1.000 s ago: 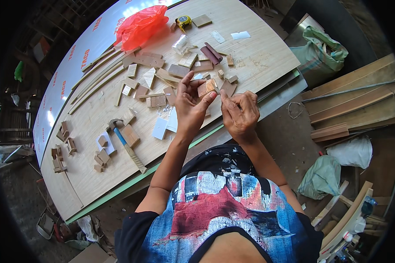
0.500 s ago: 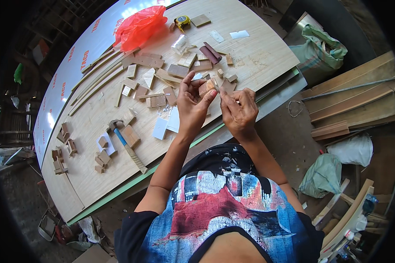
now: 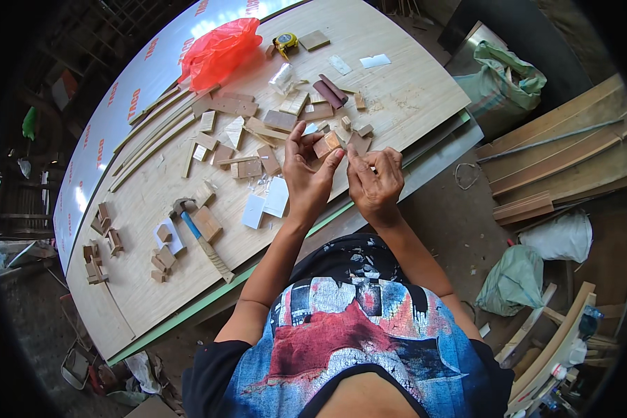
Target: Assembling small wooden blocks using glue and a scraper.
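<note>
Held between thumb and fingers of my left hand [image 3: 310,171] is a small wooden block [image 3: 327,145] with a pale orange face. Close to its right side is my right hand [image 3: 376,182], thumb and index finger pinched together and the other fingers curled. Whatever the right fingers grip is too small or hidden to make out. Around the hands lie several loose wood offcuts [image 3: 246,168] and white cards [image 3: 276,196]. A folded piece of maroon sandpaper [image 3: 330,91] rests beyond my hands.
On the pale tabletop [image 3: 397,76] lie a claw hammer [image 3: 203,240], small assembled wood pieces [image 3: 94,263], long thin strips [image 3: 153,132], a red plastic bag [image 3: 219,50] and a yellow tape measure [image 3: 285,44]. A stuffed sack [image 3: 498,80] stands beyond the right edge.
My right fingers have drawn slightly down, away from the block's edge. The left hand still holds the block in nearly the same place. The view has shifted slightly.
</note>
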Demonstrator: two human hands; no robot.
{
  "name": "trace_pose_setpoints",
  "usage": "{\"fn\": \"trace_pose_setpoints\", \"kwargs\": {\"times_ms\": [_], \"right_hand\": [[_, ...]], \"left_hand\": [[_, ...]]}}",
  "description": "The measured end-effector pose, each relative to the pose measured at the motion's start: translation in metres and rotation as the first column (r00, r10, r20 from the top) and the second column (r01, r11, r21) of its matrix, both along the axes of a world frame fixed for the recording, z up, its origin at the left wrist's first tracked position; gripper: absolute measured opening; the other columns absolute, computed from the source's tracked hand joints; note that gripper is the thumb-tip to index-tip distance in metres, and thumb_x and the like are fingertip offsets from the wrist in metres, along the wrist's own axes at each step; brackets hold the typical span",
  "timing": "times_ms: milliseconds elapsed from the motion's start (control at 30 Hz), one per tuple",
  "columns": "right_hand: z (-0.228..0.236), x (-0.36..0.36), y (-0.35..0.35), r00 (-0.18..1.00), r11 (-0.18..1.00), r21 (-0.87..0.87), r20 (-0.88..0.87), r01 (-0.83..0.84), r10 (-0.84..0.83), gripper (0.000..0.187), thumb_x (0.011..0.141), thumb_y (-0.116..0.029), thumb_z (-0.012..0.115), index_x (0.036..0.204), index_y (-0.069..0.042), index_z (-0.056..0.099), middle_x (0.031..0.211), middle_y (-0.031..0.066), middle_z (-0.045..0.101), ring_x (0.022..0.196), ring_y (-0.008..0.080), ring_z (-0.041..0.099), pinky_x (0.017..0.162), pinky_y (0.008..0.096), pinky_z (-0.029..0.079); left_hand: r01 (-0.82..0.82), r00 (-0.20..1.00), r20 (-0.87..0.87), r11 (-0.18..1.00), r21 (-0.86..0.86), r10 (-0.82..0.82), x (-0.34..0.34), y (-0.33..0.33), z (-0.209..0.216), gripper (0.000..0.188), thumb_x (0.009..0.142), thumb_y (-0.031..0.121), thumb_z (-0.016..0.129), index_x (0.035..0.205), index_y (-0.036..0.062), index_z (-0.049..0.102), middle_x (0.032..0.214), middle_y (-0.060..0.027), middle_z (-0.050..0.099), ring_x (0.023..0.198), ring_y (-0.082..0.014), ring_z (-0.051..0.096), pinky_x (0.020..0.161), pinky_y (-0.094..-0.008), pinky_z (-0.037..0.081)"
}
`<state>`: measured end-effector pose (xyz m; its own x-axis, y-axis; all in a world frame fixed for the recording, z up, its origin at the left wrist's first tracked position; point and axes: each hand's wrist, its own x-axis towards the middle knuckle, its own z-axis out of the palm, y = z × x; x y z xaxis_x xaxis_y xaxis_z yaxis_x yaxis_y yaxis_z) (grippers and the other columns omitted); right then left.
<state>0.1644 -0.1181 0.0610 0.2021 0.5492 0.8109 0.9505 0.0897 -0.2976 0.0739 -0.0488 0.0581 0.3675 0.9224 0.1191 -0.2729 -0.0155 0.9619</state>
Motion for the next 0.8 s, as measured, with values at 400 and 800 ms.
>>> {"fn": "trace_pose_setpoints", "kwargs": {"times_ms": [400, 800], "right_hand": [[-0.0044, 0.0000, 0.0020, 0.908, 0.998, -0.060, -0.418, 0.010, -0.034, 0.022, 0.065, 0.005, 0.063, 0.085, -0.002, 0.063, 0.061, 0.0044, 0.048, 0.056, 0.0165, 0.048, 0.053, 0.0274, 0.039], [-0.0010, 0.0081, -0.0054, 0.943, 0.998, -0.031, -0.331, -0.059, 0.045, 0.025, 0.063, -0.003, 0.066, 0.087, -0.009, 0.065, 0.061, 0.0013, 0.046, 0.058, 0.0171, 0.045, 0.063, 0.0289, 0.035]], "left_hand": [[0.012, 0.998, 0.061, 0.990, -0.140, -0.004, 0.0070, -0.0009, -0.0088, 0.066, 0.069, -0.001, 0.066, 0.121, -0.0056, 0.026, 0.096, -0.0105, 0.050, 0.085, -0.0137, 0.051, 0.074, -0.0227, 0.043], [0.060, 0.992, 0.118, 0.980, -0.190, -0.038, 0.0048, -0.0023, -0.0046, 0.064, 0.070, -0.003, 0.065, 0.121, -0.0065, 0.025, 0.098, -0.0112, 0.050, 0.088, -0.0139, 0.052, 0.079, -0.0226, 0.043]]}}
